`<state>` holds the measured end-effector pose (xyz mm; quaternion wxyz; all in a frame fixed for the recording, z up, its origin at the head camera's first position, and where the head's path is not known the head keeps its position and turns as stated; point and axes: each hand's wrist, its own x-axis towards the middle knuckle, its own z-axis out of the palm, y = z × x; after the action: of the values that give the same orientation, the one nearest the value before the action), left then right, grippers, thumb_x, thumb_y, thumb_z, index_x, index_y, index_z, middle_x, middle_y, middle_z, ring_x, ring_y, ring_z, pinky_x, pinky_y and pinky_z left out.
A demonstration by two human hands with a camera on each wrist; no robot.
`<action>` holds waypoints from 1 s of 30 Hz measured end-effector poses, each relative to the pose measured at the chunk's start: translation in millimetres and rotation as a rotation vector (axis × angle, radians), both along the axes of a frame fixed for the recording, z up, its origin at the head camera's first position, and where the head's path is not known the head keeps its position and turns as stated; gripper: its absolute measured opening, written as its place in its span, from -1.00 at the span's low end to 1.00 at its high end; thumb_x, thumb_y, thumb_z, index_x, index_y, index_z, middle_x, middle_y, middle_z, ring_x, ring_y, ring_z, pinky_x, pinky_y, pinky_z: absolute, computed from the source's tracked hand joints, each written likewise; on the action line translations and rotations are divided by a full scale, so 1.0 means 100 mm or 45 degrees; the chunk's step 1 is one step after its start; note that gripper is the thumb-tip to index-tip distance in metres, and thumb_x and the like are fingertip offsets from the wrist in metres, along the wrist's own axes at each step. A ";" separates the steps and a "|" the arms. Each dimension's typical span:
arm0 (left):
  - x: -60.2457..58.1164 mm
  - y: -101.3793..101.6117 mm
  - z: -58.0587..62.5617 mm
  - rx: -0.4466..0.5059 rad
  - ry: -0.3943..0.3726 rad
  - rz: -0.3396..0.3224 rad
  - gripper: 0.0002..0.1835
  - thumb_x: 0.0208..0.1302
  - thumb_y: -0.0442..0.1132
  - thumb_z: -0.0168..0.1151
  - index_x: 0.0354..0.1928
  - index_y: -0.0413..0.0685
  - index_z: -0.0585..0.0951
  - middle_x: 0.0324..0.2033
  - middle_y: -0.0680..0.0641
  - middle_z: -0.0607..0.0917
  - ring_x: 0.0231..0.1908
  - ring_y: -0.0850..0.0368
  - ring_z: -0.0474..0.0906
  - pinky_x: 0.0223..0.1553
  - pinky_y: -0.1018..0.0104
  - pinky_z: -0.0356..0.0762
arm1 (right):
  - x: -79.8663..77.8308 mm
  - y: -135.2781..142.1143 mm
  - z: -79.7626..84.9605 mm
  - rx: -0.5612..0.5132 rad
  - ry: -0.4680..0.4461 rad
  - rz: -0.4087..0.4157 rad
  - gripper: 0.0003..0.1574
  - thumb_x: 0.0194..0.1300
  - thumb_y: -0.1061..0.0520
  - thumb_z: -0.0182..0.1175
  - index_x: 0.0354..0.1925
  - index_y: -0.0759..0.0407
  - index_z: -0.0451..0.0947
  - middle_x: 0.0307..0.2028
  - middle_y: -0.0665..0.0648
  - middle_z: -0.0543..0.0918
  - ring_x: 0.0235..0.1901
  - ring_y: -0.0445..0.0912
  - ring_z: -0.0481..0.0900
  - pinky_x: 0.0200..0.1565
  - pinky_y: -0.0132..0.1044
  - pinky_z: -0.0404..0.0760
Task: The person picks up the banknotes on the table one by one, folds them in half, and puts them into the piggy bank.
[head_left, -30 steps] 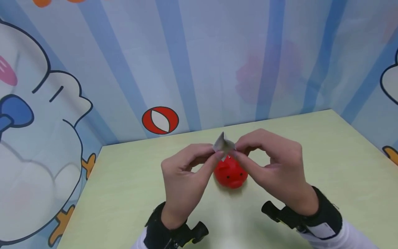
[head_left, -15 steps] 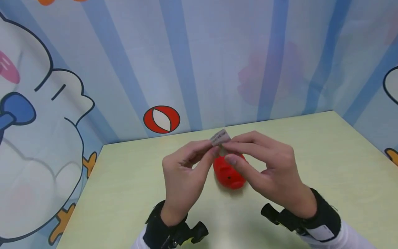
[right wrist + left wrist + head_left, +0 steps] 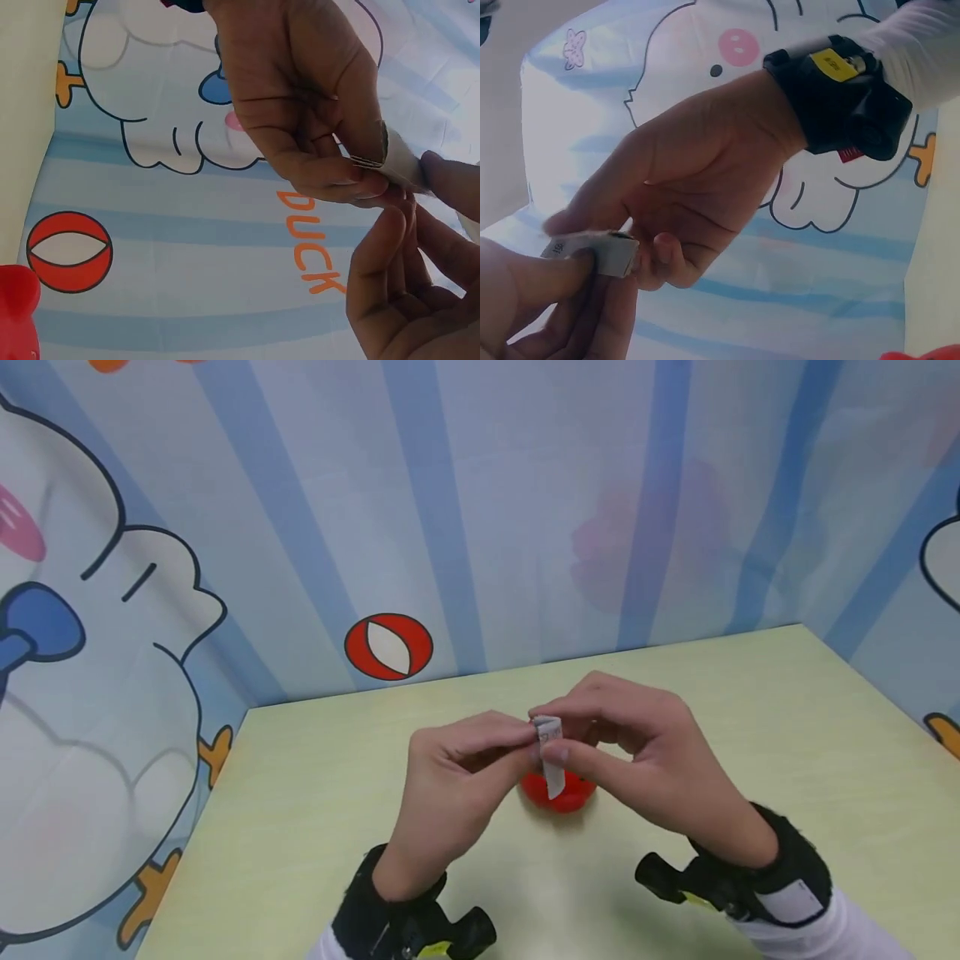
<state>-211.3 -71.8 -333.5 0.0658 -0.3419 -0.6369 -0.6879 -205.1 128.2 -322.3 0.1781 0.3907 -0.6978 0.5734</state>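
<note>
My left hand (image 3: 457, 777) and right hand (image 3: 637, 743) meet fingertip to fingertip above the table, both pinching a small folded strip of printed paper (image 3: 554, 783). The right thumb lies across the strip's face, and its lower end hangs below the fingers. In the left wrist view the pale strip (image 3: 616, 255) sits between the hands with dark print near one end. Stacked layers show at the edge of the folded paper (image 3: 405, 159) in the right wrist view. Behind and below the hands, a red toy pig (image 3: 561, 797) stands on the table, its upper part covered.
The pale yellow table (image 3: 315, 827) ends at a blue striped cloth backdrop (image 3: 525, 510) printed with cartoon figures and a ball (image 3: 388, 647). Part of the red pig (image 3: 16, 311) shows at the edge of the right wrist view.
The paper has gone from a raised, peaked fold to a narrow strip hanging downward. Both hands have shifted, the left slightly rightward, and now overlap more of the pig.
</note>
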 end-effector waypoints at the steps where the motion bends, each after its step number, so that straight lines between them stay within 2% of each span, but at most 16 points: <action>1: 0.00 0.01 -0.01 -0.010 0.022 0.014 -0.76 0.20 -0.48 0.31 -0.07 -0.39 0.68 -0.22 -0.27 0.74 -0.21 -0.06 0.68 -0.13 0.05 0.67 | 0.00 -0.01 0.00 0.008 0.050 -0.032 -0.55 0.10 0.46 0.34 -0.02 0.18 0.66 -0.26 0.04 0.66 -0.37 -0.16 0.58 -0.36 -0.36 0.64; 4: 0.01 0.02 -0.03 -0.034 0.093 0.076 -0.77 0.19 -0.49 0.31 -0.09 -0.38 0.69 -0.26 -0.25 0.74 -0.24 -0.01 0.69 -0.16 0.07 0.68 | -0.01 -0.04 0.01 -0.014 0.220 -0.121 -0.65 0.07 0.43 0.38 -0.14 0.22 0.69 -0.31 0.05 0.69 -0.39 -0.19 0.59 -0.35 -0.41 0.64; 6: 0.01 0.03 -0.03 -0.048 0.106 0.080 -0.77 0.22 -0.48 0.29 -0.07 -0.37 0.69 -0.24 -0.23 0.74 -0.22 0.00 0.69 -0.13 0.08 0.68 | -0.02 -0.06 0.02 -0.017 0.299 -0.189 -0.71 0.06 0.40 0.40 -0.19 0.22 0.70 -0.33 0.06 0.71 -0.38 -0.22 0.63 -0.31 -0.43 0.65; 10: 0.00 0.04 0.00 -0.085 0.051 0.003 -0.72 0.27 -0.45 0.25 0.03 -0.28 0.65 -0.12 -0.16 0.72 -0.13 -0.02 0.68 -0.02 0.09 0.63 | -0.04 -0.05 0.03 -0.081 0.341 -0.225 -0.76 0.03 0.43 0.41 -0.25 0.29 0.71 -0.37 0.12 0.73 -0.37 -0.20 0.68 -0.25 -0.40 0.67; 13: -0.03 0.06 -0.01 -0.129 0.042 0.038 -0.74 0.26 -0.38 0.30 0.00 -0.19 0.68 -0.14 -0.08 0.74 -0.14 0.04 0.69 -0.02 0.13 0.64 | -0.06 -0.05 0.02 -0.147 0.340 -0.216 -0.78 0.03 0.44 0.40 -0.27 0.34 0.70 -0.38 0.18 0.74 -0.35 -0.17 0.70 -0.23 -0.38 0.68; 15: -0.05 0.07 -0.03 -0.149 0.080 0.099 -0.76 0.23 -0.35 0.34 -0.05 -0.17 0.70 -0.21 -0.06 0.76 -0.19 0.08 0.71 -0.07 0.15 0.66 | -0.08 -0.05 0.00 -0.173 0.300 -0.189 -0.76 0.01 0.48 0.39 -0.28 0.34 0.70 -0.38 0.18 0.74 -0.36 -0.15 0.71 -0.23 -0.35 0.69; 19: -0.13 0.08 -0.09 -0.163 0.163 0.189 -0.80 0.20 -0.34 0.36 -0.14 -0.22 0.74 -0.30 -0.08 0.77 -0.26 0.13 0.71 -0.14 0.18 0.68 | -0.13 -0.01 -0.02 -0.072 0.182 -0.201 -0.66 -0.04 0.48 0.43 -0.25 0.23 0.69 -0.38 0.07 0.73 -0.42 -0.17 0.69 -0.28 -0.34 0.69; 23: -0.26 0.08 -0.17 -0.240 0.114 0.203 -0.80 0.22 -0.26 0.36 -0.12 -0.13 0.75 -0.29 -0.02 0.78 -0.26 0.18 0.71 -0.12 0.22 0.67 | -0.23 0.04 -0.09 0.079 0.089 -0.309 -0.72 0.01 0.38 0.46 -0.30 0.12 0.67 -0.40 -0.05 0.72 -0.46 -0.23 0.67 -0.34 -0.38 0.68; 26: -0.36 0.08 -0.26 -0.374 0.042 0.236 -0.75 0.24 -0.22 0.36 -0.04 -0.03 0.72 -0.22 0.03 0.77 -0.21 0.19 0.70 -0.10 0.26 0.66 | -0.34 0.06 -0.19 0.156 0.005 -0.413 -0.82 0.10 0.32 0.41 -0.38 0.10 0.61 -0.44 -0.09 0.70 -0.49 -0.27 0.67 -0.37 -0.39 0.67; 30: -0.50 0.10 -0.41 -0.646 -0.024 0.318 -0.57 0.23 -0.22 0.37 0.16 0.01 0.61 -0.01 0.05 0.69 -0.02 0.10 0.63 -0.05 0.24 0.64 | -0.56 0.09 -0.38 0.255 -0.173 -0.526 -0.81 0.18 0.28 0.28 -0.46 0.12 0.46 -0.52 -0.05 0.63 -0.55 -0.25 0.63 -0.43 -0.35 0.64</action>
<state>-261.0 -61.9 -375.0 0.0565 -0.2601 -0.8263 -0.4963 -261.0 137.7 -359.9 0.2045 0.2157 -0.8267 0.4778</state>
